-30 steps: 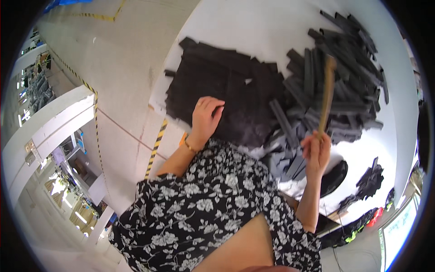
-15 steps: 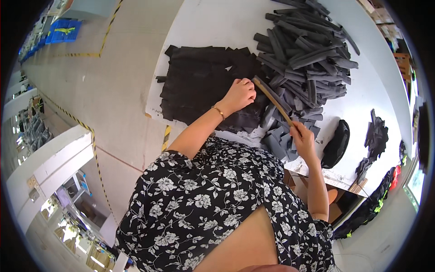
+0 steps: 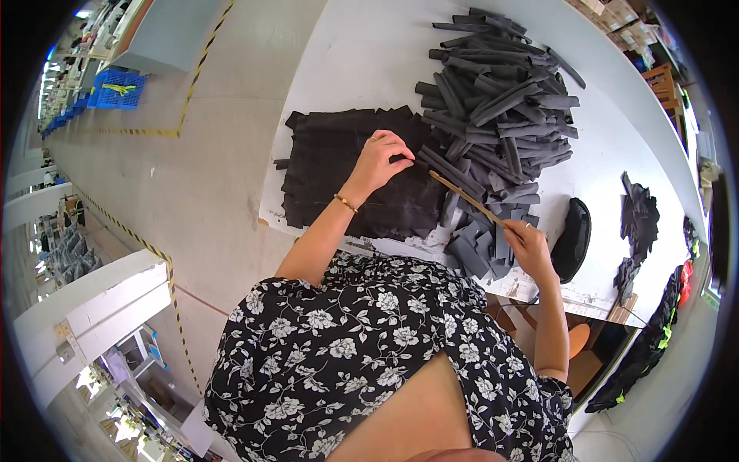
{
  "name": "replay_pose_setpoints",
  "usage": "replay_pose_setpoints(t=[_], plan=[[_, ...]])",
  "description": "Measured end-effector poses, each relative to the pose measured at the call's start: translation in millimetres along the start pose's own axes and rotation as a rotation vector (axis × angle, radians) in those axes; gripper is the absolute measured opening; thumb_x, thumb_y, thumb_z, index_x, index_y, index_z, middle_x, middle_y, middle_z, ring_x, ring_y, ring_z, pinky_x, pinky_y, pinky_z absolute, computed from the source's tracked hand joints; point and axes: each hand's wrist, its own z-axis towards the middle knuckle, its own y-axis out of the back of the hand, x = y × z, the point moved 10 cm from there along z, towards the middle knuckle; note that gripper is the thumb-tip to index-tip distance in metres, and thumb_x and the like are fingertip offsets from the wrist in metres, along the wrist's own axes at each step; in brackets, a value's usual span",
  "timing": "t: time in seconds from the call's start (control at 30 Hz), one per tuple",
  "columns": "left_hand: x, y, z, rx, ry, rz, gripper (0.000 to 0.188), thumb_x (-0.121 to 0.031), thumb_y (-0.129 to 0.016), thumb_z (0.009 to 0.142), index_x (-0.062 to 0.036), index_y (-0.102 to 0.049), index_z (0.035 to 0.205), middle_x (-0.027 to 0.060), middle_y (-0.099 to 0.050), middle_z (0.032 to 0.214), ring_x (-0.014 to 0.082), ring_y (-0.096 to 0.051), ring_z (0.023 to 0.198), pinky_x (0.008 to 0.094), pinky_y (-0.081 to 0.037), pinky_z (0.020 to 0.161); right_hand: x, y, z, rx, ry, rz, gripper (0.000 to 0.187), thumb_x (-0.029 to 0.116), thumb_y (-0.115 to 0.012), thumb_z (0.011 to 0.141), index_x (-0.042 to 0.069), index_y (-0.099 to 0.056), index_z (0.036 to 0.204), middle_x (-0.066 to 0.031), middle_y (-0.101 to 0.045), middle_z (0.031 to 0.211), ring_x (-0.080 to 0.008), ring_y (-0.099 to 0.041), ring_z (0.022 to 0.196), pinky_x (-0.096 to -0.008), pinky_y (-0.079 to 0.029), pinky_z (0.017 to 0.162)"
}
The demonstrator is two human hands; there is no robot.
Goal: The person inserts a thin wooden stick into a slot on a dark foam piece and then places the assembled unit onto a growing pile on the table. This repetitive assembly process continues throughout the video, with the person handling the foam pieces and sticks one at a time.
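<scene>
One stick [image 3: 471, 199] beside the cloth [image 3: 323, 181], I see.
Right hand [image 3: 530, 248] clenched round it; left hand [image 3: 379, 162] half-curled over cloth, hold unclear.

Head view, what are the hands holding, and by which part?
The right hand holds the thin tan stick by its near end. Whether the left hand, over the flat black pieces, pinches anything cannot be told.

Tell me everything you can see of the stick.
The stick is long, slim and yellowish-brown, and looks like wood or bamboo. Its near end is gripped in the right hand. From there it slants forward and leftward over the dark pieces, its far end just short of the left hand and apart from it. Whether it touches the pieces cannot be told.
</scene>
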Motion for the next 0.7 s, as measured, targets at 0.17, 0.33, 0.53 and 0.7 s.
replay_pose_setpoints(t=[0.17,0.33,0.53,0.7], plan=[[-37,-5,8,0.024,-0.114,0.011,0.012,-0.011,-0.077,0.07,-0.0118,-0.07,0.08,0.0003,-0.064,0.086,0.0245,-0.055,0.102,0.0371,-0.044,0.089,15,-19,14,-0.024,0.161,-0.109,0.021,0.01,-0.06,0.09,0.002,-0.064,0.109,-0.0178,-0.063,0.081,-0.0338,-0.064,0.074,-0.0394,-0.049,0.067],[-138,-4,2,-0.043,-0.349,0.188,0.027,-0.026,-0.077,0.071,-0.0191,-0.069,0.096,0.0031,-0.055,0.117,0.0278,-0.046,0.122,0.0437,-0.034,0.103,22,-74,51,-0.074,0.079,0.269,0.028,0.006,-0.057,0.089,0.001,-0.061,0.116,-0.0156,-0.064,0.077,-0.0215,-0.062,0.065,-0.0339,-0.048,0.062],[-9,2,-34,-0.358,0.543,-1.528,0.031,-0.025,-0.066,0.092,-0.0054,-0.059,0.115,0.0141,-0.06,0.108,0.0298,-0.063,0.098,0.048,-0.055,0.09,31,-125,53,0.049,-0.043,0.613,0.031,0.002,-0.056,0.088,-0.002,-0.058,0.118,-0.0044,-0.062,0.077,-0.0085,-0.056,0.069,-0.0237,-0.046,0.063],[-21,-48,-54,-0.42,0.794,-1.804,0.032,-0.028,-0.063,0.094,-0.0032,-0.061,0.115,0.0124,-0.068,0.087,0.0288,-0.068,0.089,0.0438,-0.056,0.083,75,-135,59,-0.224,0.1,0.409,0.031,0.0,-0.056,0.089,-0.004,-0.052,0.12,-0.0186,-0.066,0.089,-0.0244,-0.065,0.079,-0.0327,-0.05,0.07]])
